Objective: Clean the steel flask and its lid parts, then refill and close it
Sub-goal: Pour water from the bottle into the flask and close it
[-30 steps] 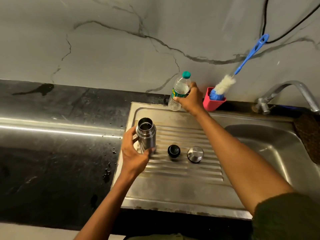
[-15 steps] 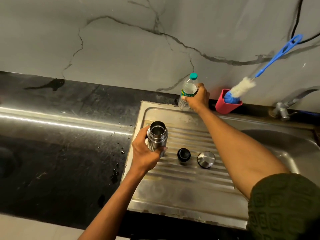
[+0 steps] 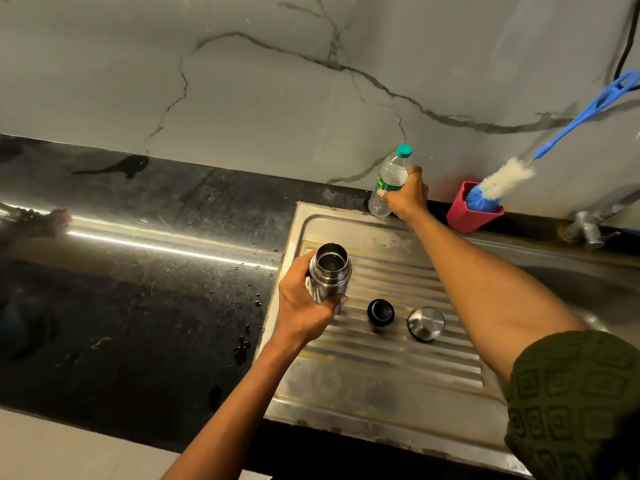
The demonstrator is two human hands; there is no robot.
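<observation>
My left hand (image 3: 303, 304) grips the open steel flask (image 3: 329, 271), which stands upright on the ribbed drainboard (image 3: 398, 368) with its mouth uncovered. To its right lie the black inner stopper (image 3: 380, 312) and the round steel cap (image 3: 426, 323), both loose on the ribs. At the back edge of the drainboard my right hand (image 3: 406, 195) holds a clear plastic water bottle (image 3: 389, 180) with a teal cap, tilted slightly and still closed.
A red holder (image 3: 467, 216) with a blue-handled bottle brush (image 3: 502, 178) stands against the wall to the right. A tap (image 3: 588, 226) and the sink basin (image 3: 588, 282) are at far right. Wet black countertop (image 3: 138, 289) stretches left of the drainboard.
The head view has shifted, so everything sits further right in frame. Both hands keep their grips; the bottle stays at the back edge and the flask has not left the drainboard.
</observation>
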